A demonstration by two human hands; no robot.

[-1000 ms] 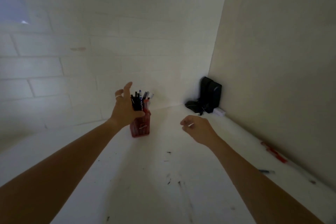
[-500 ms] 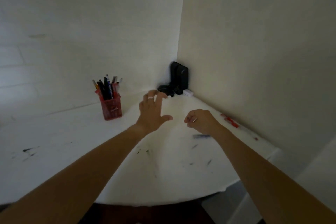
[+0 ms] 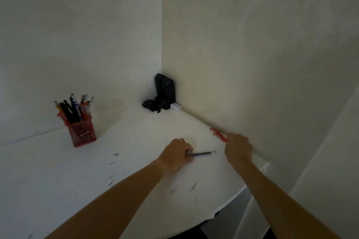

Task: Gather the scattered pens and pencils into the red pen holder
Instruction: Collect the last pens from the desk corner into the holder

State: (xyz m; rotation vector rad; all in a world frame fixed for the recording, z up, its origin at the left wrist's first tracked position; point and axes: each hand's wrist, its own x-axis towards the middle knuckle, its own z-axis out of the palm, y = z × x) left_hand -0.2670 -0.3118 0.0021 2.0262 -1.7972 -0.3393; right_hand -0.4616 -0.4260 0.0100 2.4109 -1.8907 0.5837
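At nine o'clock on the table (image 3: 58,161), the red pen holder (image 3: 84,132) stands packed with upright pens. The left hand (image 3: 175,154) has its grip clenched on a dark pen (image 3: 204,153) lying near centre. At three o'clock, the right hand (image 3: 238,148) grasps a red pen (image 3: 218,135) by the wall.

You are looking at a dim, soft, slightly grainy picture. The walls (image 3: 252,44) go grey-green and darken toward the upper corners, while the white table (image 3: 136,132) is brightest near the corner. Shadows are faint and diffuse; you get no glare. Your right hand (image 3: 238,148) is smeared by motion blur, and your left hand (image 3: 175,154) is a little sharper. The wide lens bends the table edge.
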